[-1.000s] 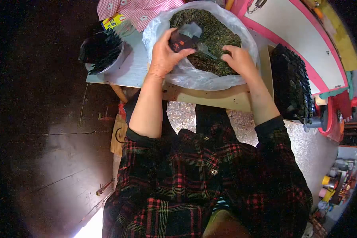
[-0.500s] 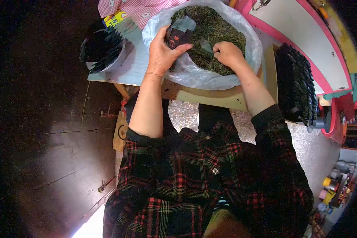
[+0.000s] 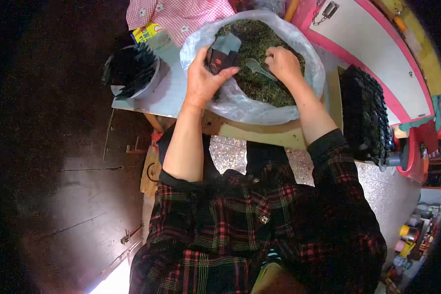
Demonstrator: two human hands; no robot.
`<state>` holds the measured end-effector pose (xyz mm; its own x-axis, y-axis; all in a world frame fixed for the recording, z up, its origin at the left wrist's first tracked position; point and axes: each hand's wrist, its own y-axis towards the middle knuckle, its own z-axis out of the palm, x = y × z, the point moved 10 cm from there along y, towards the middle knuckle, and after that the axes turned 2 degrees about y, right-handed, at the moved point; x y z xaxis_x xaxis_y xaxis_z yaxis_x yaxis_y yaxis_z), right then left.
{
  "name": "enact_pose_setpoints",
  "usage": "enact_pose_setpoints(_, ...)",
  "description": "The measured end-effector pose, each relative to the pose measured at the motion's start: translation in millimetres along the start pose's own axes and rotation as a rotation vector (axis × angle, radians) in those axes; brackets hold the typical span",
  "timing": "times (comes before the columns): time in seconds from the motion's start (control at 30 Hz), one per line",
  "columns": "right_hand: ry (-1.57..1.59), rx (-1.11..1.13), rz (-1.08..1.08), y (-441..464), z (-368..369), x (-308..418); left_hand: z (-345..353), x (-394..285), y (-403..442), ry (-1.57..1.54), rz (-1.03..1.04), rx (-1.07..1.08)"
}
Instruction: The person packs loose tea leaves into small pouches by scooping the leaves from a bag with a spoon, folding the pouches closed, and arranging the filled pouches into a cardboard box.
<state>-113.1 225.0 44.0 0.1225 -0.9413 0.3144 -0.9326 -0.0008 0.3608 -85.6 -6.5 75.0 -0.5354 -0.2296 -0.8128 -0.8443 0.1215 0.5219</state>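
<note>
My left hand [image 3: 203,78] is wrapped round a small dark packet [image 3: 219,61] with red marks and a greyish, see-through upper part. It holds the packet over the left side of a large clear plastic bag [image 3: 250,115] filled with dried, greenish-brown chopped leaves [image 3: 259,36]. Over the leaves, my right hand [image 3: 284,63] has its fingers curled closed; what they hold, if anything, is hidden. A clear plastic spoon [image 3: 254,64] lies on the leaves beside the right hand, its handle running toward the wrist.
A bowl [image 3: 149,88] of dark packets stands on the table [image 3: 169,90] at the left. To the right, a box [image 3: 365,112] holds many dark packets in rows. Pink checked cloth [image 3: 181,17] lies behind, near a yellow package [image 3: 149,33]. A pink-edged white panel [image 3: 372,54] stands at the right.
My right hand has shifted up a little against the spoon, and more of the spoon's handle now shows. My left hand keeps hold of the packet. The whole view has dropped slightly.
</note>
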Motion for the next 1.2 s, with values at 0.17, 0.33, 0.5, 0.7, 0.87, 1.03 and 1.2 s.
enact_pose_setpoints(0.17, 0.003, -0.166, -0.178, 36.2, -6.3, 22.4, 7.1, 7.2, -4.0, 0.066, -0.041, 0.052)
enact_pose_setpoints(0.33, -0.058, -0.136, -0.159, 87.5, 20.6, 19.7, 10.4, 16.1, -5.8, -0.002, -0.087, 0.070)
enact_pose_setpoints(0.5, -0.145, -0.007, 0.025, 133.9, 49.4, -0.8, 17.8, 17.7, -2.7, -0.006, -0.100, 0.113)
enact_pose_setpoints(0.7, 0.098, 0.250, 0.096, 166.9, 93.9, -24.5, 17.3, 24.1, -0.6, -0.039, -0.154, 0.138)
enact_pose_setpoints(0.87, 0.045, 0.365, -0.037, 149.2, 101.4, -13.1, 16.8, 21.8, 1.3, -0.026, -0.144, 0.125)
enact_pose_setpoints(1.03, -0.159, 0.329, -0.062, 92.2, 74.4, 5.8, 17.6, 22.3, -0.8, -0.045, -0.139, 0.100)
enact_pose_setpoints(1.2, -0.160, 0.299, -0.209, 60.6, 60.9, 19.5, 19.6, 25.5, -2.1, -0.002, -0.116, 0.100)
